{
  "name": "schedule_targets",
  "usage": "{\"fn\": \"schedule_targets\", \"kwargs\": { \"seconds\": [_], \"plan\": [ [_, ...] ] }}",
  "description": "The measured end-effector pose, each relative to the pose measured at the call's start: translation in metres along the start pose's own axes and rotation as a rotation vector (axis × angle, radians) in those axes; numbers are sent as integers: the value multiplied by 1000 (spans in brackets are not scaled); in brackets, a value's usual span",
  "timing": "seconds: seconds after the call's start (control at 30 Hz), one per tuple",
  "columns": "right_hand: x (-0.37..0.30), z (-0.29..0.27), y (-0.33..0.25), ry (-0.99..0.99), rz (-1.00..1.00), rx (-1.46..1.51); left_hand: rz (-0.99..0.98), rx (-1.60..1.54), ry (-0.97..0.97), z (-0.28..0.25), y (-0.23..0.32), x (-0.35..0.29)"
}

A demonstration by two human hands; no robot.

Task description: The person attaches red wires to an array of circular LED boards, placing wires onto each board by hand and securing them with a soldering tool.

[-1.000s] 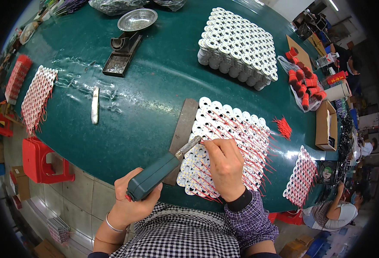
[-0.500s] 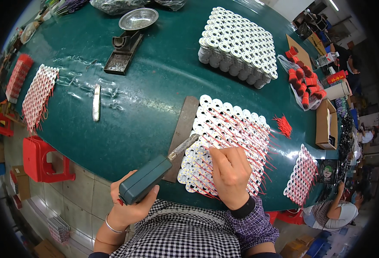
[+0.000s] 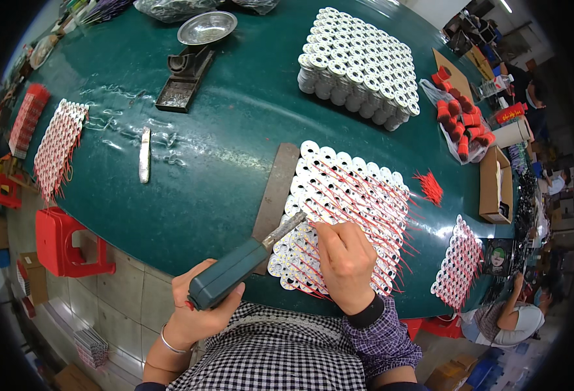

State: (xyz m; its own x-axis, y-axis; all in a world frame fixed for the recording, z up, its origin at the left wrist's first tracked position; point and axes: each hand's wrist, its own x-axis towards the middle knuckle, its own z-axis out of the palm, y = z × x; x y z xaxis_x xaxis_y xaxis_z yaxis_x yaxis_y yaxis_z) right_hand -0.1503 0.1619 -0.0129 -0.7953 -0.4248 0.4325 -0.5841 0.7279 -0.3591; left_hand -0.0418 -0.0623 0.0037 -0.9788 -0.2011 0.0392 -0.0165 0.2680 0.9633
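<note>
My left hand (image 3: 201,314) is wrapped round the dark green handle of a soldering gun (image 3: 229,274). Its grey metal barrel points up and right, with the tip over a panel of round white circuit boards (image 3: 310,151). Just right of that tip, my right hand (image 3: 349,266) pinches at the panel; a red wire (image 3: 312,223) shows at its fingertips. Many thin red wires lie slantwise across the boards and stick out past the panel's right edge. A flat brown metal bar (image 3: 278,184) lies along the panel's left side.
Beyond the panel stands a tall stack of white round boards (image 3: 358,55). Loose red wires (image 3: 429,189) lie at right, near a bag of red wire bundles (image 3: 459,124) and a cardboard box (image 3: 495,186). A metal dish (image 3: 207,27) and a silvery strip (image 3: 145,156) sit further left.
The soldering gun and my left hand have shifted slightly to the right, the tip now a little nearer me. My right hand stays at nearly the same spot, still pinching.
</note>
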Motion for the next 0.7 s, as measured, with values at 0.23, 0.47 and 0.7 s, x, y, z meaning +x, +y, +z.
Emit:
{"fn": "schedule_targets", "kwargs": {
  "seconds": [0.23, 0.47, 0.7],
  "plan": [
    [-1, -1, 0, -19, -1, -12, -11, 24, -9, 2, 2, 1],
    [-3, 3, 4, 13, -44, -24, -12, 74, -36, 1, -2, 0],
    [-2, 3, 3, 10, -49, -40, 62, 21, 63, -1, -6, -6]
  ]
}}
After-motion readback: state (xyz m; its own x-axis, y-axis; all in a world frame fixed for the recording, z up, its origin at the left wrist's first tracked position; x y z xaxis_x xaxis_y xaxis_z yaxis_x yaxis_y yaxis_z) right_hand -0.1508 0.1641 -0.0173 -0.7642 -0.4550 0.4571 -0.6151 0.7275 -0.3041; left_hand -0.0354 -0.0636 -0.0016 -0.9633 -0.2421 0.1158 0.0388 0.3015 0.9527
